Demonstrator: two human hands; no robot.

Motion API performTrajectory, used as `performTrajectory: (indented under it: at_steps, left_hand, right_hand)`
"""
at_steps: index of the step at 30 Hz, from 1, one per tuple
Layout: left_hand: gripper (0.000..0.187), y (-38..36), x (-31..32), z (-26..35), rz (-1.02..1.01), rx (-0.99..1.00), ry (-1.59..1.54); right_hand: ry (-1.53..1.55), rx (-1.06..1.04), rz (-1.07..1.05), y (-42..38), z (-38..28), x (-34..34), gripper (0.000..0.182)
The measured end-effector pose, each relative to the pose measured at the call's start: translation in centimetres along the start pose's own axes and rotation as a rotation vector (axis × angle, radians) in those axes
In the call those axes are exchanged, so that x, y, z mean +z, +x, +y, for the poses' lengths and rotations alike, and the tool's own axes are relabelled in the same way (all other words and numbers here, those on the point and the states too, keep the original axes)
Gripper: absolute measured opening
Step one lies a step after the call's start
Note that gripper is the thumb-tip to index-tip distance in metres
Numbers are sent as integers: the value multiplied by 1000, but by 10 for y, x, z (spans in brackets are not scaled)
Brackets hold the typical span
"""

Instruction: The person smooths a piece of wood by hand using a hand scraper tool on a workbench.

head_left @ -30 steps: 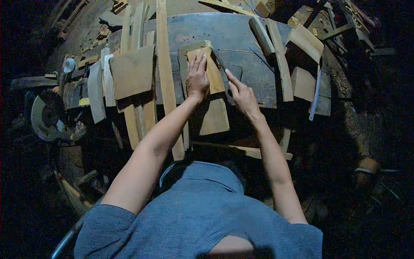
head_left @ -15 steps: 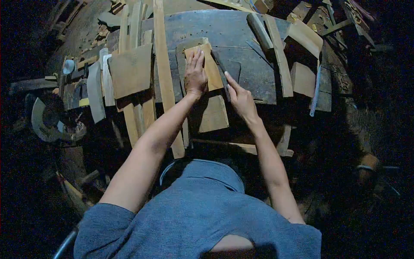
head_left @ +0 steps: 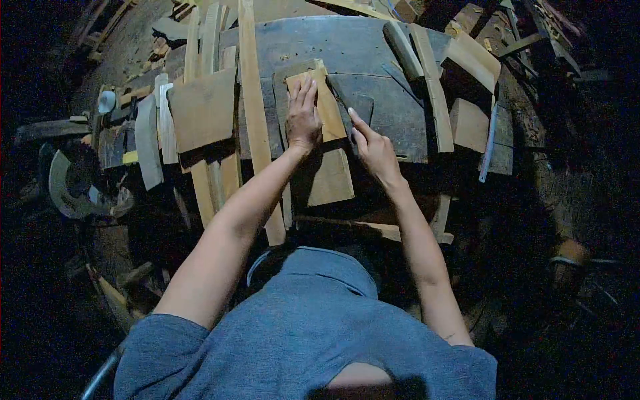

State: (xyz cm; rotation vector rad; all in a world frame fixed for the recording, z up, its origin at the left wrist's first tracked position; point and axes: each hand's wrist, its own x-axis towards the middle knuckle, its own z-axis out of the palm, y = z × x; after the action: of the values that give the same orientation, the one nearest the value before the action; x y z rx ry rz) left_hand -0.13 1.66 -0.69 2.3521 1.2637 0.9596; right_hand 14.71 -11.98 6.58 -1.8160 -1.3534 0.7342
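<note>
My left hand [head_left: 304,120] lies flat on a light wooden board [head_left: 329,112], its fingers stretched out toward the far end. Beneath this board is a larger wooden block [head_left: 328,181], whose near part shows below it. My right hand [head_left: 376,152] is closed around the near end of a dark, narrow hand tool [head_left: 339,91], with the index finger extended along it. The tool runs along the board's right edge; whether it is a file or a blade I cannot make out. A dark flat shape [head_left: 361,107] shows just right of it on the workbench.
A long wooden strip [head_left: 252,100] crosses the workbench [head_left: 293,37] left of my hands. Farther left sits a wide wooden panel [head_left: 202,110] over several strips. To the right are wood pieces [head_left: 432,87], a block [head_left: 469,123] and a blue strip-like tool [head_left: 489,143].
My right hand and the dark tool have shifted only very slightly. The left hand stays in the same place on the board.
</note>
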Motion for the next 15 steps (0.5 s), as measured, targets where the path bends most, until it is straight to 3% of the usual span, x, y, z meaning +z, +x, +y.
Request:
performTrajectory:
  at_steps: [2, 7, 15]
  left_hand:
    - [54, -1, 9, -4, 13, -1, -39]
    - [55, 2, -11, 10, -43, -44, 30]
    - [56, 3, -8, 8, -31, -27, 57]
  right_hand:
    - [-25, 98, -57, -2, -1, -2, 44]
    - [28, 106, -80, -65, -9, -14, 46]
    - [-14, 71, -28, 55, 8, 15, 40]
